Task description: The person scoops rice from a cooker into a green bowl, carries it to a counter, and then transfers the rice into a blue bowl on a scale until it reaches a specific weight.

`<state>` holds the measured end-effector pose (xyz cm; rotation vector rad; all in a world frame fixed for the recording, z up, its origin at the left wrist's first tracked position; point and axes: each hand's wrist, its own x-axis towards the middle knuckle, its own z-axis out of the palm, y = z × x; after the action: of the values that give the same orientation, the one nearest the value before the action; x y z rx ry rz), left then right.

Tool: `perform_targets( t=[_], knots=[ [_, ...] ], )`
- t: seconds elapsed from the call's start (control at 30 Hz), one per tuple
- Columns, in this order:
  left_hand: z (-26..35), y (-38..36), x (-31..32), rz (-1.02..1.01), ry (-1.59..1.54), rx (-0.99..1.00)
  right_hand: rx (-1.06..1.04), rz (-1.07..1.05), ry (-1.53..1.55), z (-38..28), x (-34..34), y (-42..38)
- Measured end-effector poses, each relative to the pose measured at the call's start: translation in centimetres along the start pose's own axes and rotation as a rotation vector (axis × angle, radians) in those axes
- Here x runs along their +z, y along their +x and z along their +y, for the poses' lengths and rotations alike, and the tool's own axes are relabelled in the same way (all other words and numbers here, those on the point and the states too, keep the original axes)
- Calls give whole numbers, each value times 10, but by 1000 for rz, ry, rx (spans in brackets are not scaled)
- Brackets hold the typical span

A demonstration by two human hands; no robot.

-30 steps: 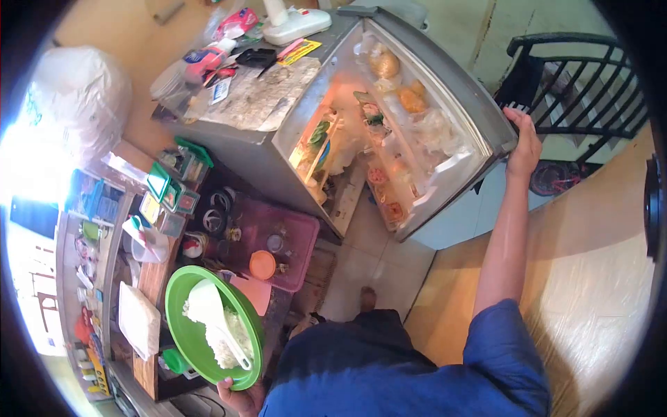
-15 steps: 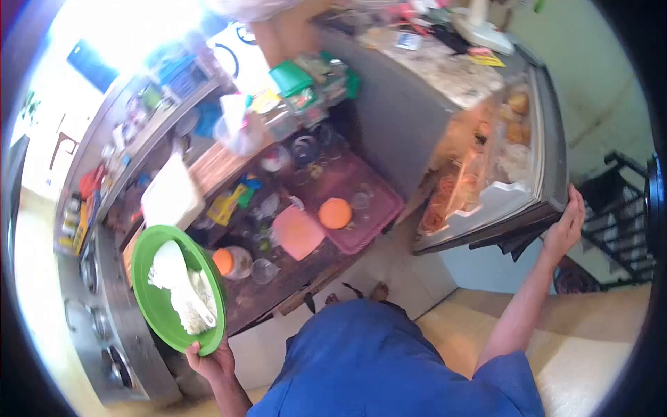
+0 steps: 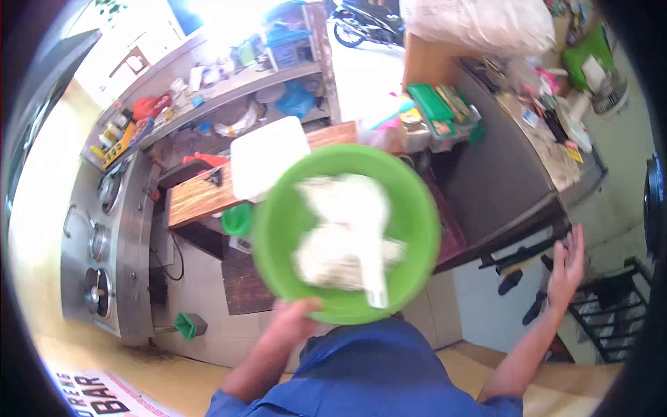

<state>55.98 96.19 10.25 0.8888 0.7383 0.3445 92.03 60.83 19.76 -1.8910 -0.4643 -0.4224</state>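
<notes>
My left hand (image 3: 295,321) grips the near rim of a green plastic bowl (image 3: 276,243), held up in front of my body. White rice (image 3: 323,260) lies in the bowl, blurred by motion. A white rice paddle (image 3: 373,274) rests on the rice, its handle pointing toward me. Off to the right, my right hand (image 3: 567,267) is open, fingers stretched out, with nothing in it. It is close to the front of a grey refrigerator (image 3: 497,177), whose door looks closed. The bowl hides much of the table behind it.
A steel stove (image 3: 114,257) stands at the left. Beyond the bowl are a white lid-like board (image 3: 267,156) and a wooden plank (image 3: 201,198). A green-lined bin (image 3: 189,325) is on the floor. A black rack (image 3: 611,313) and a small fan (image 3: 611,94) are at the right.
The refrigerator door has swung from open to closed, and my right hand has come off its edge. My left hand has brought the bowl from the left to the middle. The view has turned.
</notes>
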Motion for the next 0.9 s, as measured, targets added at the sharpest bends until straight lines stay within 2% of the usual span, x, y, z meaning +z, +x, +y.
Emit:
perform_targets(
  t=[0.03,0.1,0.13,0.2,0.3,0.4,0.47,0.5,0.53,0.57,0.63,0.7,0.8,0.9],
  knots=[
    [13,-8,43,-167,330,188,-50,-28,37,-18,0,-12],
    [19,-2,100,-333,410,-56,-90,-85,-42,-43,-18,-28],
    [-11,15,123,-481,-18,-192,-97,-101,-90,-50,-32,-34],
    [-46,30,164,-709,-109,-302,-61,-159,-167,-84,-42,-45],
    [-62,42,226,-957,25,-414,-326,-275,-553,-103,-53,-41],
    [-86,28,288,-1134,209,-525,-127,-244,-668,-74,-84,-55],
    [-118,19,315,-1081,169,-577,4,-220,-766,-41,-114,-68],
    [-135,12,327,-1134,214,-614,56,-163,-788,-26,-131,-76],
    [-75,47,298,-1149,176,-644,160,-212,-840,-71,-71,-57],
    [-80,51,304,-1142,136,-669,262,-274,-872,-67,-73,-56],
    [-75,42,318,-1140,151,-726,312,-267,-913,-70,-84,-48],
    [-77,46,317,-1103,142,-732,331,-282,-957,-64,-78,-41],
    [-80,65,305,-1135,158,-701,311,-274,-848,-53,-50,-44],
    [-110,84,299,-1108,187,-705,146,-372,-917,-40,-43,-31]
  ],
)
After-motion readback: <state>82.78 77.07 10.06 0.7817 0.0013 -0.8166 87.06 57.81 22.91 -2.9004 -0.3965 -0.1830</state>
